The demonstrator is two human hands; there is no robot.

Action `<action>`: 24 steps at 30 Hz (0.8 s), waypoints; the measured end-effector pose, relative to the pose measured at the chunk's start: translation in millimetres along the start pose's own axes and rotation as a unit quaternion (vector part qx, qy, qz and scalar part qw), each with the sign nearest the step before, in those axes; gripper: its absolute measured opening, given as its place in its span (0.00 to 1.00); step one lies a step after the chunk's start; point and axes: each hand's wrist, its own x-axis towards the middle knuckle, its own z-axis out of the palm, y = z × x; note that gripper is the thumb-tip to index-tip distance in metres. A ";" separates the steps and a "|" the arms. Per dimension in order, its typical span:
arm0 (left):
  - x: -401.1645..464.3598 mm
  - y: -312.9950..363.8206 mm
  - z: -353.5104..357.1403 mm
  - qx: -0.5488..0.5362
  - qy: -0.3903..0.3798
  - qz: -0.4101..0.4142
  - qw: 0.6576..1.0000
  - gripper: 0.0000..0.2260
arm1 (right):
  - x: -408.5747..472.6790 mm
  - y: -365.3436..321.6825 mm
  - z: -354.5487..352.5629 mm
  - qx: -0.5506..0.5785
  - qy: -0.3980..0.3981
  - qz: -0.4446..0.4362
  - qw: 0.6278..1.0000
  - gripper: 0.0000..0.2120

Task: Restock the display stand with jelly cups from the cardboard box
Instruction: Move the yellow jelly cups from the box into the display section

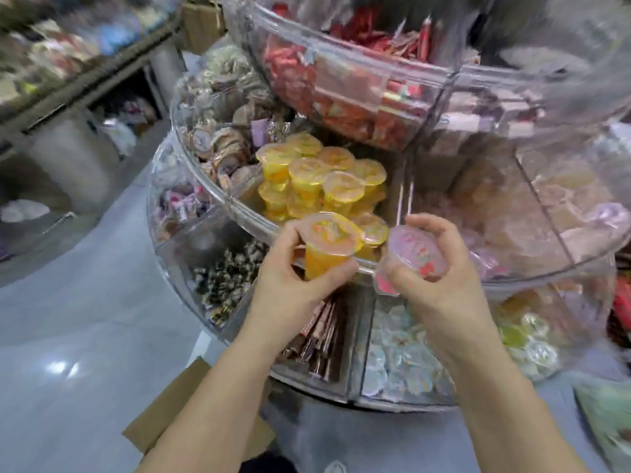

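Note:
My left hand (pixel 290 285) grips an orange jelly cup (pixel 326 247) upright, just at the clear rim of the display stand's middle tier (pixel 211 192). Behind it, a pile of orange jelly cups (pixel 324 175) fills one compartment of that tier. My right hand (pixel 440 278) holds a pink jelly cup (pixel 415 252), tilted toward me, in front of the neighbouring compartment with pale pink cups (pixel 512 216). A flap of the cardboard box (pixel 170 411) shows low down, under my left forearm.
The round clear stand has three tiers: red wrapped snacks (pixel 341 83) on top, brown round sweets (pixel 218 138) left of the orange cups, dark wrapped candies (pixel 225 274) and pale blue cups (pixel 399 353) on the bottom. A shelf of goods (pixel 68 63) runs along the left. The floor is grey.

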 end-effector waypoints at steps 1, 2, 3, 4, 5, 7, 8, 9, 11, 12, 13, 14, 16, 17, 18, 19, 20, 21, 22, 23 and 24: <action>3.7 3.4 3.5 0.023 -0.013 0.007 1.000 0.19 | 3.0 -0.4 -5.4 -0.003 0.004 0.000 1.000 0.22; 7.8 5.4 6.1 0.041 -0.025 0.009 0.999 0.19 | 6.1 -0.6 -8.5 -0.005 0.006 0.001 1.000 0.24; 12.5 6.6 7.2 0.053 -0.037 0.006 0.998 0.20 | 8.9 -1.3 -10.2 -0.009 0.010 0.003 1.000 0.25; 17.7 8.1 8.4 0.063 -0.050 0.003 0.997 0.20 | 11.8 -1.6 -10.2 -0.013 0.015 0.003 1.000 0.27; 23.5 8.9 9.3 0.076 -0.067 0.003 0.995 0.21 | 15.0 -2.2 -9.7 -0.016 0.018 0.004 1.000 0.26; 36.0 8.9 10.9 0.111 -0.106 0.015 0.988 0.22 | 22.4 -1.5 -8.0 -0.010 0.017 0.010 1.000 0.25; 42.8 9.5 11.7 0.137 -0.126 0.027 0.982 0.22 | 26.3 -1.2 -7.2 -0.006 0.017 0.014 1.000 0.24; 50.3 10.7 12.9 0.163 -0.146 0.041 0.975 0.23 | 29.6 -1.9 -7.0 -0.008 0.019 0.016 1.000 0.23; 67.8 13.2 17.1 0.207 -0.193 0.078 0.956 0.27 | 38.1 -3.4 -8.2 -0.022 0.023 0.013 0.999 0.20; 77.1 14.2 19.2 0.233 -0.218 0.100 0.943 0.27 | 42.2 -3.7 -9.3 -0.028 0.023 0.014 0.999 0.19; 85.6 15.6 21.6 0.260 -0.239 0.121 0.928 0.28 | 46.2 -3.7 -10.7 -0.033 0.025 0.015 0.999 0.18; 93.7 16.6 23.9 0.284 -0.258 0.138 0.913 0.28 | 50.1 -2.6 -12.7 -0.038 0.031 0.016 0.999 0.18; 108.9 16.9 27.7 0.331 -0.292 0.170 0.881 0.27 | 57.3 1.5 -18.3 -0.051 0.048 0.025 0.997 0.17; 116.2 16.1 29.7 0.355 -0.305 0.187 0.863 0.27 | 60.6 4.0 -21.1 -0.059 0.054 0.031 0.996 0.17; 123.1 14.6 31.3 0.380 -0.316 0.201 0.846 0.27 | 63.7 6.9 -23.6 -0.068 0.057 0.037 0.995 0.17; 128.9 12.8 32.6 0.402 -0.323 0.212 0.830 0.27 | 66.3 9.5 -25.7 -0.081 0.056 0.044 0.994 0.17; 133.9 11.1 33.8 0.415 -0.328 0.218 0.821 0.26 | 68.8 12.2 -27.3 -0.094 0.057 0.047 0.993 0.18; 138.2 9.6 34.3 0.418 -0.331 0.218 0.818 0.26 | 71.1 14.3 -28.8 -0.106 0.062 0.047 0.991 0.18; 142.3 8.2 34.0 0.414 -0.334 0.214 0.819 0.27 | 73.4 16.4 -30.1 -0.116 0.070 0.047 0.990 0.18; 146.2 7.5 32.9 0.407 -0.340 0.213 0.821 0.27 | 75.5 18.1 -31.5 -0.124 0.078 0.048 0.988 0.17; 150.5 7.1 31.1 0.399 -0.349 0.215 0.820 0.28 | 77.4 19.9 -32.9 -0.129 0.084 0.052 0.987 0.17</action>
